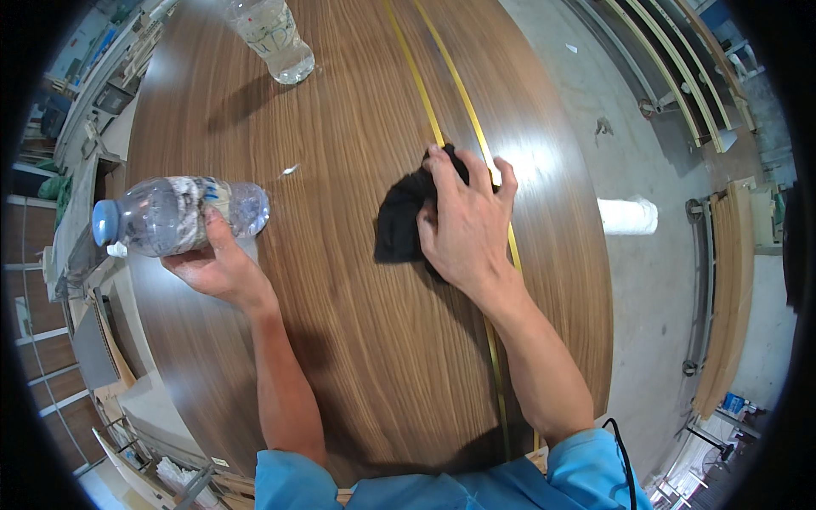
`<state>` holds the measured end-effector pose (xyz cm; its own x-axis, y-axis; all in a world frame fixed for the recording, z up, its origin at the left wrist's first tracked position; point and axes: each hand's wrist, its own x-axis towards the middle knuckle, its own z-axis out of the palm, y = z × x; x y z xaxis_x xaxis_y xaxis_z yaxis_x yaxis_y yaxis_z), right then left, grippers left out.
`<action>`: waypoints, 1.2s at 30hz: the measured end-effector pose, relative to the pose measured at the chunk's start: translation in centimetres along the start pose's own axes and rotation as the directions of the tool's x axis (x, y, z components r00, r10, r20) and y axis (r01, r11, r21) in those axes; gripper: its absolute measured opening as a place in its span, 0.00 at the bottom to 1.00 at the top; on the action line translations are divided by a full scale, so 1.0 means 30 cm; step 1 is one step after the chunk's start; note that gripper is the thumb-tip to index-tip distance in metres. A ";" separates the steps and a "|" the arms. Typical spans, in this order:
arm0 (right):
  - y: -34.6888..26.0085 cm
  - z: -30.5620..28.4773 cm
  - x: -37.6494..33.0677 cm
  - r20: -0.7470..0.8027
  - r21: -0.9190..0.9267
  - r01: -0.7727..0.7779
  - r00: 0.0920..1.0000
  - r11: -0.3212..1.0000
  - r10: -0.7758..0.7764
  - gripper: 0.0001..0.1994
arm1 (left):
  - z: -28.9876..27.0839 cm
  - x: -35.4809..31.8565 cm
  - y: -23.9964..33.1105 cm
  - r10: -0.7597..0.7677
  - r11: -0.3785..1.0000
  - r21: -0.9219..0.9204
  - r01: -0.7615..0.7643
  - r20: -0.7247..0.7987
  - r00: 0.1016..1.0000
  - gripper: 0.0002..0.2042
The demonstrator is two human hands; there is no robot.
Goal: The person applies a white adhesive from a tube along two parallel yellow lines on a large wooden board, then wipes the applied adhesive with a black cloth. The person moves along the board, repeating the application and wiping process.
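Note:
My left hand is wrapped round a clear plastic bottle with a blue cap, tilted onto its side over the left part of the wood-grain panel. With its fingers bent, my right hand presses a black cloth onto the panel. The cloth lies across two thin gold strips that run lengthwise along the surface. Part of the cloth is hidden under my palm. A small white spot shows on the wood between the bottle and the cloth.
A second clear bottle stands at the far left of the panel. Right of the panel, a white roll sits beyond the edge. Racks with long boards line the right side. Shelving and stacked material fill the left.

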<state>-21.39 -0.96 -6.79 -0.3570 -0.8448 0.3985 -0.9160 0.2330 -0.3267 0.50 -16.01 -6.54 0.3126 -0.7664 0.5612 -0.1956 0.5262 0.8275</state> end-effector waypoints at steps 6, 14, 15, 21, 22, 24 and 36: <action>-0.004 -0.005 0.022 0.008 0.018 -0.030 1.000 0.999 0.030 0.26 | 0.008 -0.003 -0.009 0.018 0.999 -0.052 -0.017 0.008 1.000 0.29; -0.032 -0.009 0.011 0.010 -0.017 -0.061 0.998 0.998 0.061 0.26 | 0.009 -0.004 -0.032 0.014 1.000 0.016 -0.016 0.089 0.996 0.33; -0.032 -0.007 0.012 0.006 -0.019 -0.063 0.998 0.998 0.063 0.26 | 0.007 -0.006 -0.028 0.001 1.000 0.015 -0.002 0.086 0.996 0.33; -0.031 -0.008 0.022 0.000 -0.001 -0.067 0.998 0.998 0.067 0.24 | 0.003 -0.008 -0.023 0.010 0.999 0.030 -0.013 0.112 0.994 0.33; -0.032 -0.012 0.022 -0.009 -0.001 -0.068 0.998 0.998 0.068 0.24 | 0.000 -0.007 -0.027 0.034 0.999 0.010 -0.035 0.103 0.994 0.33; -0.033 -0.016 0.026 0.056 -0.006 -0.107 0.993 0.994 0.107 0.23 | -0.007 -0.007 -0.036 0.100 0.995 -0.035 -0.097 0.088 0.991 0.34; -0.027 -0.095 -0.078 0.077 -0.026 -0.034 0.996 0.999 0.036 0.22 | -0.043 0.003 -0.029 0.009 0.997 0.072 0.004 -0.177 0.984 0.33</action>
<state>-20.34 2.19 -5.03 -0.3742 -0.8707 0.3190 -0.9078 0.2737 -0.3177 1.90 -16.05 -7.22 0.4705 -0.6845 0.5569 -0.2603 0.4954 0.8288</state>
